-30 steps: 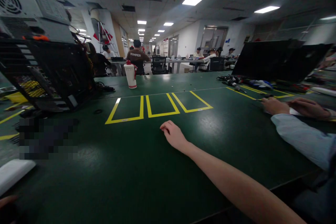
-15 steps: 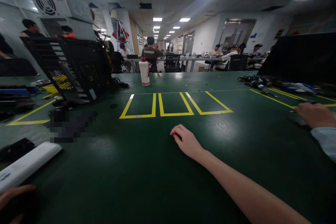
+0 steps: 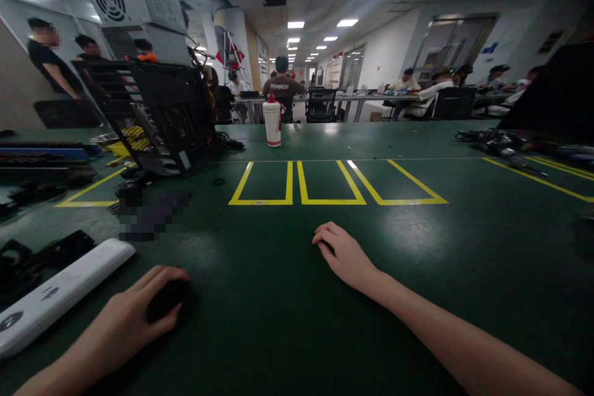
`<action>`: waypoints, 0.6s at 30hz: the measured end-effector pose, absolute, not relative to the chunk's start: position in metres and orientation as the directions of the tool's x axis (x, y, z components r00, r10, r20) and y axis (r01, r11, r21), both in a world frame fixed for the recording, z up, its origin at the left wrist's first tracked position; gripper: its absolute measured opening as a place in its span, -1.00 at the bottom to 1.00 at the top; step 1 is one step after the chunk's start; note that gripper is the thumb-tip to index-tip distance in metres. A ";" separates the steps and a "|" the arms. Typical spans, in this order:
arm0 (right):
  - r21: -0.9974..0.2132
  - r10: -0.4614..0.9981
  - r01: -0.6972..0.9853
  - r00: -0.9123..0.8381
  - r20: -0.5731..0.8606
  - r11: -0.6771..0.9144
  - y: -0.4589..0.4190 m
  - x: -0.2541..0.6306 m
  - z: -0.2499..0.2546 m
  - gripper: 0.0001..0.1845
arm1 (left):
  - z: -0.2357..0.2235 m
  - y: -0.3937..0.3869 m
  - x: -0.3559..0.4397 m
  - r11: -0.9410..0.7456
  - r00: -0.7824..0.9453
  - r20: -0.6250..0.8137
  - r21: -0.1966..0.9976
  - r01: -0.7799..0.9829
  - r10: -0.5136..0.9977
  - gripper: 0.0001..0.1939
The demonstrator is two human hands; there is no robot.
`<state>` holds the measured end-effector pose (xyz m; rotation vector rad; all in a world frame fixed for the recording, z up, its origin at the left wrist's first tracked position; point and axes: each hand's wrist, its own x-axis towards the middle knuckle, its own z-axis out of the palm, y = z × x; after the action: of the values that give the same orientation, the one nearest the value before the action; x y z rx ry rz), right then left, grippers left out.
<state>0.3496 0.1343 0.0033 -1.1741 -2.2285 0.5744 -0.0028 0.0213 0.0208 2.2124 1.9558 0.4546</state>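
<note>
In the head view, my left hand [image 3: 134, 306] is at the lower left, with fingers and thumb curled round a black object [image 3: 167, 299]. That object is dark and rounded, and its kind cannot be made out. My right hand [image 3: 346, 253] rests on the green table [image 3: 278, 315] near the middle, fingers loosely bent and thumb apart, with nothing in it. Just beyond it are three yellow tape outlines [image 3: 331, 202] on the tabletop. A long white case [image 3: 69, 291] lies to the left of my left hand.
An open black computer case [image 3: 162, 117] stands at the left with a power supply [image 3: 134, 0] on top. Further back is a white cup with a red lid [image 3: 273, 124]. Cables and tools [image 3: 499, 142] lie at the far right. People sit at tables behind.
My left hand has come from the lower left corner toward the middle with the black object. The view has turned slightly left. Another person's hand at the right has gone out of view.
</note>
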 end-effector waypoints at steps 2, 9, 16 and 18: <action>-0.609 0.840 0.594 -0.476 0.260 0.526 0.135 0.344 0.004 -0.80 | 0.024 0.059 0.028 -0.212 0.211 0.043 0.360 0.909 0.977 -0.67; -0.838 0.936 0.466 -0.324 0.136 0.283 0.170 0.334 0.001 -0.78 | 0.020 0.172 0.152 -0.358 0.327 0.149 0.296 0.886 0.933 -0.59; -0.988 0.966 0.152 -0.257 -0.017 0.023 0.192 0.334 -0.004 -0.57 | 0.005 0.195 0.185 -0.350 0.300 0.195 0.329 0.877 0.934 -0.42; -0.987 0.971 0.160 -0.239 -0.011 0.028 0.189 0.333 -0.005 -0.58 | 0.003 0.195 0.183 -0.359 0.298 0.216 0.362 0.860 0.930 -0.38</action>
<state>0.3329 0.1885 -0.0051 -1.1986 -1.5149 1.2980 0.1835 0.1947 0.0028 2.3819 1.6630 0.5858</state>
